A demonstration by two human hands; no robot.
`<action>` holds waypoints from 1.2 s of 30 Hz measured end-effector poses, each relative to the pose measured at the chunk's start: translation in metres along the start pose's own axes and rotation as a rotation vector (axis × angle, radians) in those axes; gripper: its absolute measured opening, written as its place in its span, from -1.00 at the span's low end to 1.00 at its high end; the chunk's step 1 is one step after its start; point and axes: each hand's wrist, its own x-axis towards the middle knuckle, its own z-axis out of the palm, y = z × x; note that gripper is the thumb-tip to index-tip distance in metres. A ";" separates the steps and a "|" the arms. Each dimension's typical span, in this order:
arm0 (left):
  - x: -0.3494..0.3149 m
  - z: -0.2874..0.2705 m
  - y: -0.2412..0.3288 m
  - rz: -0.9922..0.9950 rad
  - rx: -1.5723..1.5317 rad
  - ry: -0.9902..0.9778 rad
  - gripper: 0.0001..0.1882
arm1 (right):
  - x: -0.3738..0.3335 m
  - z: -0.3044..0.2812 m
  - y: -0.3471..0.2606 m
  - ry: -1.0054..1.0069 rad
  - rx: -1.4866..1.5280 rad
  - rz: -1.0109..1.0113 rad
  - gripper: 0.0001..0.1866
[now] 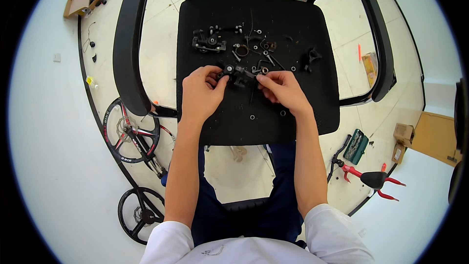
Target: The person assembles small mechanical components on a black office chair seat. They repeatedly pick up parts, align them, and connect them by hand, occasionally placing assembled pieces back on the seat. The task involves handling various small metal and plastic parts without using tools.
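Note:
Over the black chair seat (229, 127), my left hand (201, 93) pinches the left end of a black bicycle disc brake caliper (239, 75) between thumb and fingers. My right hand (287, 92) has its thumb and fingertips closed at the caliper's right end; whether they grip it or a small piece on it is hidden. Beyond my hands rests a second black brake caliper (209, 43). Around it lie a metal ring (242, 50), a bolt (236, 56) and several small nuts and washers. Two loose nuts (252, 117) (283, 113) lie nearer to me.
A black star-shaped part (311, 59) sits at the seat's right. Armrests (131, 44) (380, 44) flank the seat. On the floor are bicycle wheels (132, 129) at left, a green toolbox (356, 146) and a red frame with saddle (373, 180) at right, and an open carton (78, 4) far left.

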 end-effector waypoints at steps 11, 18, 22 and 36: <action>0.003 -0.002 -0.005 -0.235 -0.226 -0.040 -0.76 | 0.002 0.013 0.008 0.475 -0.482 -0.325 -0.67; 0.000 0.008 0.004 -0.156 -0.181 -0.026 -0.77 | -0.006 0.037 0.000 0.277 -0.419 -0.420 -0.79; -0.001 0.011 0.004 -0.042 -0.143 0.017 -0.80 | -0.003 0.033 0.009 0.246 -0.421 -0.421 -0.84; -0.002 0.010 0.003 0.018 -0.125 -0.046 -0.80 | -0.007 0.023 0.003 0.262 -0.561 -0.322 -0.80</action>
